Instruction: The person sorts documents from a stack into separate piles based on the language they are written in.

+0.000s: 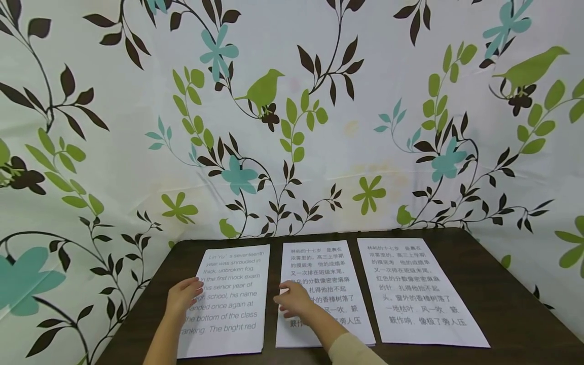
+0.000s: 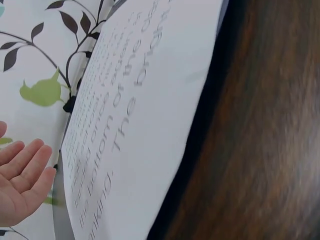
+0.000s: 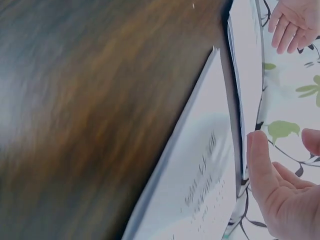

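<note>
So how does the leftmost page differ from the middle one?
The leftmost page is printed in English; the middle page is printed in Chinese.
In the head view, the left hand overlaps the leftmost page's left edge, while the right hand hides some of the middle page's text.
Both are white and lie on the dark table.

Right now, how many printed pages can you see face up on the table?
3: an English page on the left, a Chinese page in the middle, partly behind the right hand, and another Chinese page on the right. More sheets may be hidden underneath.
</note>
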Action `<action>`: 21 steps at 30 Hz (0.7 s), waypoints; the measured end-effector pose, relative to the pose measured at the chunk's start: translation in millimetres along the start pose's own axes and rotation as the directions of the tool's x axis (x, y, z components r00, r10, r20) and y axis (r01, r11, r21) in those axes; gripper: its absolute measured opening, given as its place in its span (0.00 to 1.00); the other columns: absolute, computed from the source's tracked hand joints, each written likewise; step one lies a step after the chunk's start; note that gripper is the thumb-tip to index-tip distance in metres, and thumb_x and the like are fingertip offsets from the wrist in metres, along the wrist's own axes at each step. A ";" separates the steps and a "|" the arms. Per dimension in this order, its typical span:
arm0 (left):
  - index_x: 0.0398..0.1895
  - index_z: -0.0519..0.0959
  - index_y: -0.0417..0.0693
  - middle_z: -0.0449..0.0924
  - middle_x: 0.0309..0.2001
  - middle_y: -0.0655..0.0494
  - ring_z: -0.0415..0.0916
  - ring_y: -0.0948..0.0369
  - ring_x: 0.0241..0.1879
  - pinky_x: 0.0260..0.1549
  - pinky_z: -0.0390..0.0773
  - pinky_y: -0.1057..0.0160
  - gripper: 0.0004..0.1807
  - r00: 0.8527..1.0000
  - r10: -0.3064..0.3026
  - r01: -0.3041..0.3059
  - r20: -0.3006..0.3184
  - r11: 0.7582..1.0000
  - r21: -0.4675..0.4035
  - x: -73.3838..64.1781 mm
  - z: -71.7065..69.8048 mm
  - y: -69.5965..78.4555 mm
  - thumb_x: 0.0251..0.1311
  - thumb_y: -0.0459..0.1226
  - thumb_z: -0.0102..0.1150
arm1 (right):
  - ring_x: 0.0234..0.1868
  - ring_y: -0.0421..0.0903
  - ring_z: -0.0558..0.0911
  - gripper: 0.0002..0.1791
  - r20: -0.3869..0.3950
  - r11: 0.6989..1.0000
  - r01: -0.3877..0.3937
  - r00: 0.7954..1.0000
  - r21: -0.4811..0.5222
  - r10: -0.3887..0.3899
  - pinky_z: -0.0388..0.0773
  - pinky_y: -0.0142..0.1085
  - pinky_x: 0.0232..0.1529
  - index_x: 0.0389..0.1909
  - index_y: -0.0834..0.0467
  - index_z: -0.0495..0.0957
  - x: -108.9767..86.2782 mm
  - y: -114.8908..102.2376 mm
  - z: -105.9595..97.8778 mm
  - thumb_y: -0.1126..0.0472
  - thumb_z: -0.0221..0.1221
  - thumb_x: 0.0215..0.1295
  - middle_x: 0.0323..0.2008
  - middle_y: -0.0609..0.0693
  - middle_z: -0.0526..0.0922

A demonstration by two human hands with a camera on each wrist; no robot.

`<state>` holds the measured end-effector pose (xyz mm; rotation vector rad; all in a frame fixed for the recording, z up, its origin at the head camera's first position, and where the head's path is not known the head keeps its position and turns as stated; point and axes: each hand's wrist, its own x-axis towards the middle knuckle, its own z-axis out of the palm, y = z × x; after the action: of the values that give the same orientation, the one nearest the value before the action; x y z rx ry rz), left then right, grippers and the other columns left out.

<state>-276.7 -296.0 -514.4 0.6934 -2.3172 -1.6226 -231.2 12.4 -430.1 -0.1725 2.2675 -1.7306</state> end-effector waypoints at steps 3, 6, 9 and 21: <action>0.56 0.61 0.38 0.64 0.51 0.39 0.66 0.45 0.49 0.45 0.66 0.48 0.33 0.999 0.010 -0.011 0.032 1.000 0.004 2.9 6.8 2.5 0.55 0.53 0.47 | 0.27 0.52 0.77 0.23 -0.004 1.000 0.020 1.000 -0.012 -0.020 0.76 0.39 0.22 0.49 0.72 0.65 -0.7 -0.5 -10.5 0.67 0.56 0.51 0.28 0.56 0.75; 0.55 0.63 0.40 0.65 0.51 0.40 0.67 0.45 0.48 0.44 0.67 0.48 0.32 0.998 0.028 -0.028 0.062 1.000 0.002 4.4 15.4 5.8 0.53 0.53 0.49 | 0.27 0.52 0.77 0.24 -0.011 0.999 0.024 1.000 -0.031 -0.025 0.77 0.39 0.22 0.49 0.72 0.65 -1.3 -2.4 -21.8 0.67 0.55 0.51 0.28 0.56 0.75; 0.54 0.63 0.41 0.66 0.50 0.41 0.67 0.46 0.48 0.44 0.67 0.48 0.31 0.995 0.042 -0.042 0.092 0.999 -0.006 3.3 24.9 9.9 0.53 0.52 0.50 | 0.28 0.53 0.77 0.24 -0.020 0.999 0.016 1.000 -0.051 -0.017 0.77 0.39 0.23 0.50 0.72 0.64 -1.1 -2.1 -32.0 0.66 0.55 0.52 0.29 0.56 0.75; 0.50 0.67 0.43 0.70 0.47 0.44 0.70 0.49 0.45 0.42 0.70 0.52 0.24 0.984 0.069 -0.063 0.163 0.997 -0.042 -16.7 57.6 35.2 0.52 0.46 0.52 | 0.30 0.52 0.77 0.27 -0.075 0.993 -0.029 0.997 -0.116 0.020 0.77 0.38 0.24 0.52 0.71 0.63 -3.0 6.2 -68.5 0.62 0.56 0.53 0.34 0.58 0.75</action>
<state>-296.6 -230.6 -501.1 0.4869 -2.3880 -1.7473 -248.0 78.2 -419.1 -0.1060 2.4148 -1.6178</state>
